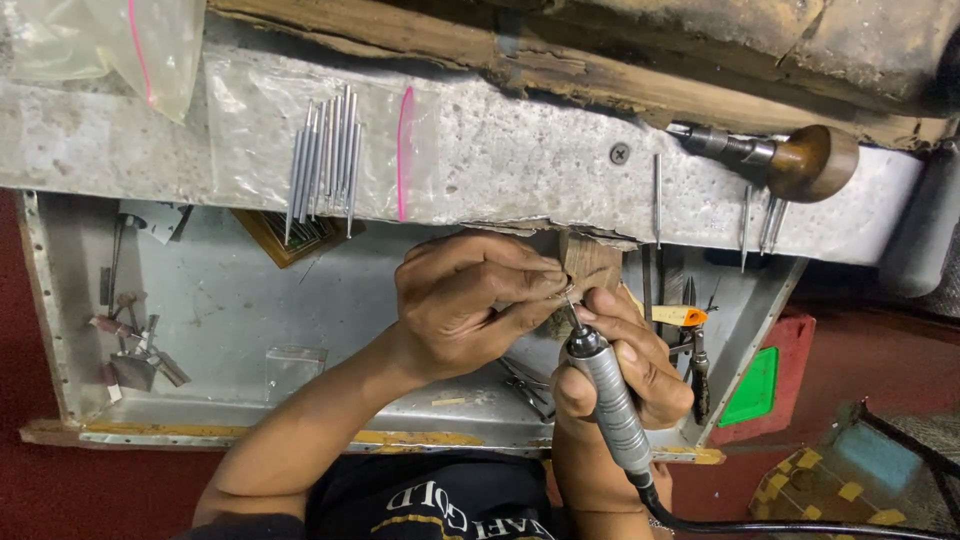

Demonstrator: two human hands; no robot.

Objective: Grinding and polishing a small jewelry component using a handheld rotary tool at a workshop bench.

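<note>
Two hands work close together at a wooden peg (590, 262). The right hand (625, 365) grips a rotary tool (607, 400), its tip just under the left hand (470, 300), which pinches a small piece too tiny to make out. A slip could nick those fingertips (545, 283).

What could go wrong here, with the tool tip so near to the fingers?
The rotary handpiece in the right hand has its tip right beside the left hand fingertips; a slip might cut them. The loose steel rods near the bench edge might roll off.
</note>
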